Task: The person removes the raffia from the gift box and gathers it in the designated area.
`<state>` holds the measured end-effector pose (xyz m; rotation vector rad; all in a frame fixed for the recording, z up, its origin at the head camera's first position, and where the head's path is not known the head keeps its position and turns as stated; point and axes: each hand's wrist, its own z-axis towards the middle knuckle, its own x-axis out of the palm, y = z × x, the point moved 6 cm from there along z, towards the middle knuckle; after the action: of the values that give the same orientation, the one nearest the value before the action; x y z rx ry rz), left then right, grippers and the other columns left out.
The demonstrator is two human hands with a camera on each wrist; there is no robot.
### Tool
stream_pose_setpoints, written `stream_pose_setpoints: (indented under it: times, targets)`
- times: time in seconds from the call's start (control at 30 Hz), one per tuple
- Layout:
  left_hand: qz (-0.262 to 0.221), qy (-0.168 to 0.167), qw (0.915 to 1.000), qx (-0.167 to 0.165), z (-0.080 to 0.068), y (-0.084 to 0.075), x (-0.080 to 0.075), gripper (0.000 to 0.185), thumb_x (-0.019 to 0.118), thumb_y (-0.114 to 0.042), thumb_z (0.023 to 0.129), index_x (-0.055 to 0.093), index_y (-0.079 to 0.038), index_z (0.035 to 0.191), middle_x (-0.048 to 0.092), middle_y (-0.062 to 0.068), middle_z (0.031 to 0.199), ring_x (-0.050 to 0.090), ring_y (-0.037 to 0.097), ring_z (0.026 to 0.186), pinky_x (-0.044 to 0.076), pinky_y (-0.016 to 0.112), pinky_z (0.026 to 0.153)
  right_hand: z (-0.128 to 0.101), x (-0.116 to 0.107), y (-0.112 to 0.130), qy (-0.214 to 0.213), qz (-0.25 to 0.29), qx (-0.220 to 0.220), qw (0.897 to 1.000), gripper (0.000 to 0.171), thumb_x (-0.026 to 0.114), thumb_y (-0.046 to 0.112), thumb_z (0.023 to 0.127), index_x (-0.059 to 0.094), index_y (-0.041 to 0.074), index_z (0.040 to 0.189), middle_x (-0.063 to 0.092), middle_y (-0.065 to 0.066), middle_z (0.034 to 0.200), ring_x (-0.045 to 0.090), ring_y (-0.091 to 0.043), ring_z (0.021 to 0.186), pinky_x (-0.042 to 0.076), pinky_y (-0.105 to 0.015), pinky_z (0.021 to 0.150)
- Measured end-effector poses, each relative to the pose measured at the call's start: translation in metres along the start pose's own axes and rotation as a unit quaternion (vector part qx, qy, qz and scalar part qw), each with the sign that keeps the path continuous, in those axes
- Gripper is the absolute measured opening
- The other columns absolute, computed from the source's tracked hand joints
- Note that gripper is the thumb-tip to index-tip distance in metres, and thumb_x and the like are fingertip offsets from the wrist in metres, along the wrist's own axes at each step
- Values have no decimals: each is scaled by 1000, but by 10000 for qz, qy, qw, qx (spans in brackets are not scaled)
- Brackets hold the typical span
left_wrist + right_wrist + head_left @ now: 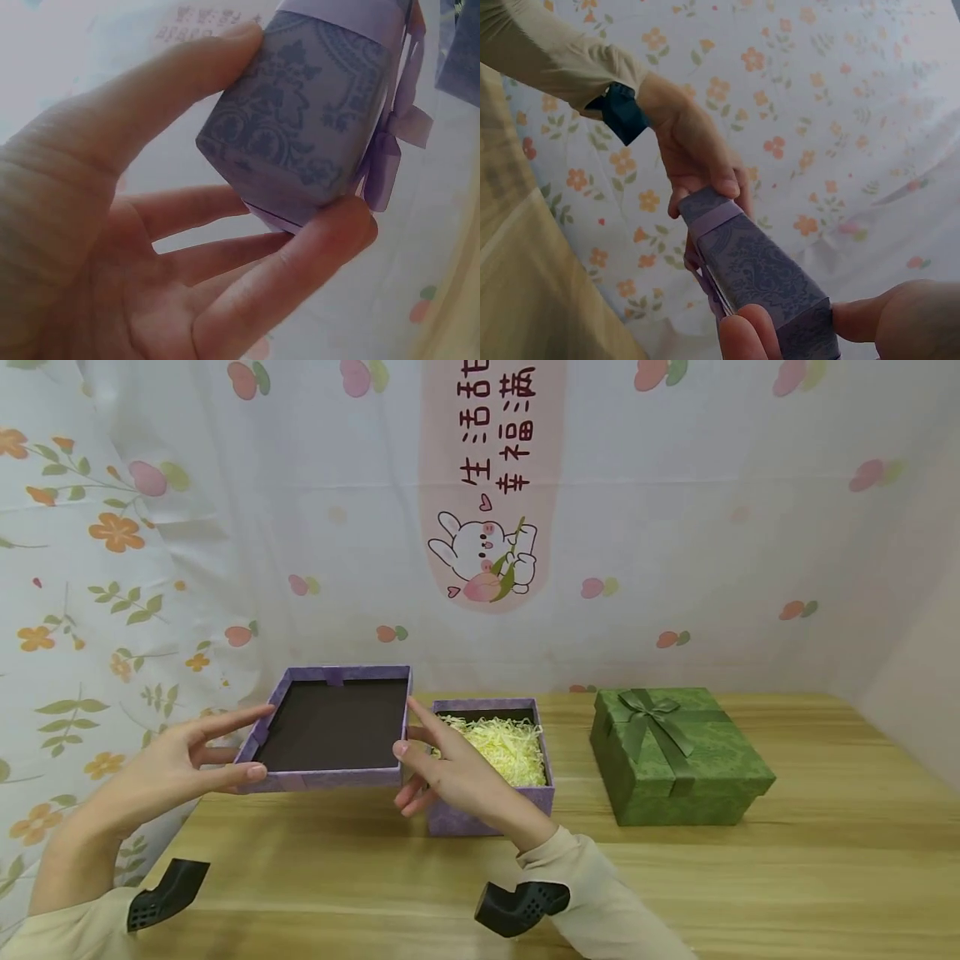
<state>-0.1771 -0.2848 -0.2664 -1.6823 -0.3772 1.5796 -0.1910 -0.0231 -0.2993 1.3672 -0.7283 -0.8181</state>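
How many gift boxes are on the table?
2: an open purple box filled with shredded paper at the middle, and a closed green box with a bow to its right.

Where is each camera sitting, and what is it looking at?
Head: sits on the person's head, facing forward and down at the wooden table; both hands hold the purple lid, its dark inside showing; sleeves show.
Left wrist: sits on the left wrist, looking along the palm; left hand pinches a lid corner.
Right wrist: sits on the right wrist, looking across to the left hand and sleeve; right hand fingertips show.
Shared: all three see the purple lid and the left hand.
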Motion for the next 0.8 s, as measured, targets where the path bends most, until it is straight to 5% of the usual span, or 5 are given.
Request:
stream_pose_setpoints:
  times: [0.23,0.43,0.57,0.67,0.8]
  targets:
    - [112,165,9998,-54,-1,18,-5,66,63,-17,90,30,-23,147,23,15,150,57,19,109,50,35,77,5,19,-11,0,678,118,9976,68,54,21,96,12,27,150,27,-11,148,63,-24,66,55,-43,65]
    - [280,346,9989,-142,-3,25,-9,68,63,-19,90,27,-24,148,22,15,150,52,34,114,47,48,79,5,35,-16,102,874,170,9960,79,59,15,93,6,25,151,18,-8,151,59,-16,64,54,-44,70]
    - [300,489,9981,-245,-3,31,-6,68,64,-21,89,29,-19,147,25,19,148,51,41,114,47,48,78,4,42,-26,83,357,471,9982,89,63,14,90,-2,23,151,60,-12,109,59,-17,60,55,-39,69]
    - [114,699,9970,-306,-3,37,-1,67,64,-20,89,30,-11,146,26,23,146,56,32,110,49,37,76,1,46,-32,111,-10,595,9982,90,62,17,90,-4,18,150,59,-11,66,62,-23,58,55,-32,66]
    - [-371,883,9945,-421,-2,43,4,70,64,-17,89,26,-4,146,25,27,145,59,10,103,51,29,73,1,49,-36,145,-459,397,9980,83,60,18,91,3,10,150,63,-6,71,64,-28,59,53,-26,67]
